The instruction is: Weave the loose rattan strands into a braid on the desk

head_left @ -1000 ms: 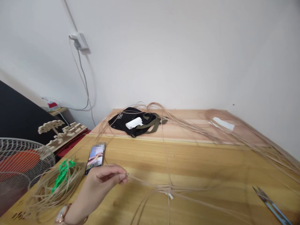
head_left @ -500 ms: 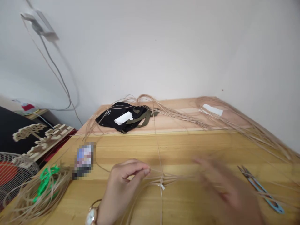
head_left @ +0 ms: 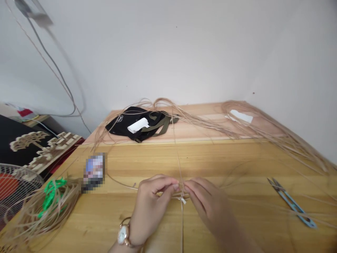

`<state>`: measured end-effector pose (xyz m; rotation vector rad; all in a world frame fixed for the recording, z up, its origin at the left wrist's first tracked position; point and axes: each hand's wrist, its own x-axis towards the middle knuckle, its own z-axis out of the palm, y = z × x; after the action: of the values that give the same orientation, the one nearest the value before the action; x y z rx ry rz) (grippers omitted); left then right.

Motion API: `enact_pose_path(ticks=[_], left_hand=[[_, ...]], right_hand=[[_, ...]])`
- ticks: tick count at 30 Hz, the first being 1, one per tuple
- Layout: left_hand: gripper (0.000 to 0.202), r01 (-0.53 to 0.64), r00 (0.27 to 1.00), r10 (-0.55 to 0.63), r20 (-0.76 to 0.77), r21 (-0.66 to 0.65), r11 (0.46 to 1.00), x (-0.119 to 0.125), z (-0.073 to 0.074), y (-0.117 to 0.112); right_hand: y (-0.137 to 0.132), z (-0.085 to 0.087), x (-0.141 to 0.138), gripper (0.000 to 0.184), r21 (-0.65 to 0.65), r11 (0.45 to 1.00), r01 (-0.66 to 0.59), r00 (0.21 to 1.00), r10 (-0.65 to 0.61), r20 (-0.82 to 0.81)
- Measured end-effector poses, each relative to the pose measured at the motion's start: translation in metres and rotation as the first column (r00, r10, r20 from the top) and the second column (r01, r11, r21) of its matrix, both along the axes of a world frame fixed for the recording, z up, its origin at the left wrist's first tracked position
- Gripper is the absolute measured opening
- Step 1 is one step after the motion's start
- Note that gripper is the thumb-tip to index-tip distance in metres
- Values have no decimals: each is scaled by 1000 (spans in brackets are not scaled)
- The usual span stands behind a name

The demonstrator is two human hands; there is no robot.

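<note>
Thin tan rattan-like strands (head_left: 182, 221) cross on the wooden table in front of me, one running lengthwise and several sideways. A small white tie (head_left: 183, 201) sits at their crossing. My left hand (head_left: 158, 200), with a watch on its wrist, pinches a strand just left of the crossing. My right hand (head_left: 206, 200) is closed with its fingertips at the right side of the same crossing. What lies between the right fingertips is hidden, though strands run out beside them. The two hands nearly touch.
Blue thread snips (head_left: 292, 203) lie at the right. A coil of strands (head_left: 60, 211) with a green tie (head_left: 51, 196) is at the left, near a fan (head_left: 15, 189). A black bag (head_left: 126, 124) and more loose strands (head_left: 284, 140) lie toward the wall.
My right hand, blurred and apart before, has come left to the crossing and closed there. My left hand has shifted slightly right, still pinching. The view has tilted a little.
</note>
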<state>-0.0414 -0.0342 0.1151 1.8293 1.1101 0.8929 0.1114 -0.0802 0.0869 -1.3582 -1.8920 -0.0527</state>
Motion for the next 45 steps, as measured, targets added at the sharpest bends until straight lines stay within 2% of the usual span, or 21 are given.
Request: enact_pose_path(ticks=[5, 11, 13, 16, 18, 20, 23, 26, 30, 37, 41, 45], left_hand=[[10, -16, 999, 19, 42, -78, 997, 1, -6, 1], [10, -13, 999, 18, 47, -96, 995, 4, -8, 1], [10, -4, 1000, 7, 31, -83, 997, 8, -13, 4], [14, 6, 1000, -7, -9, -66, 998, 13, -25, 11], [28, -29, 994, 24, -111, -39, 999, 13, -37, 17], [28, -42, 956, 43, -290, 12, 999, 11, -50, 22], [19, 59, 864, -50, -500, 2, 998, 9, -67, 27], [23, 129, 789, -121, -602, -30, 991, 13, -76, 28], [29, 120, 705, -100, -702, -20, 993, 25, -78, 28], [36, 41, 586, -92, -805, -84, 996, 41, -66, 29], [40, 14, 558, -58, -827, -61, 998, 49, -67, 26], [28, -8, 582, -21, -813, -31, 999, 51, -72, 26]], right_hand=[[1, -5, 1, 20, 62, 997, -43, 998, 40, 50], [2, -8, 2, 20, 82, 996, -28, 998, 23, 64], [5, -12, 6, 20, 60, 998, -23, 999, 21, 34], [11, -23, 15, 19, -50, 999, -13, 999, 11, -44], [15, -34, 23, 19, -144, 990, 2, 996, -15, -89], [19, -46, 29, 20, -237, 971, 31, 991, -61, -121], [23, -61, 32, 19, -359, 930, 82, 976, -147, -158], [25, -69, 31, 19, -443, 890, 109, 962, -206, -179], [24, -73, 27, 19, -483, 870, 101, 950, -228, -212], [19, -76, 21, 19, -500, 864, 57, 944, -210, -256], [18, -74, 20, 18, -489, 870, 62, 932, -226, -284], [17, -74, 21, 18, -474, 879, 50, 920, -225, -321]])
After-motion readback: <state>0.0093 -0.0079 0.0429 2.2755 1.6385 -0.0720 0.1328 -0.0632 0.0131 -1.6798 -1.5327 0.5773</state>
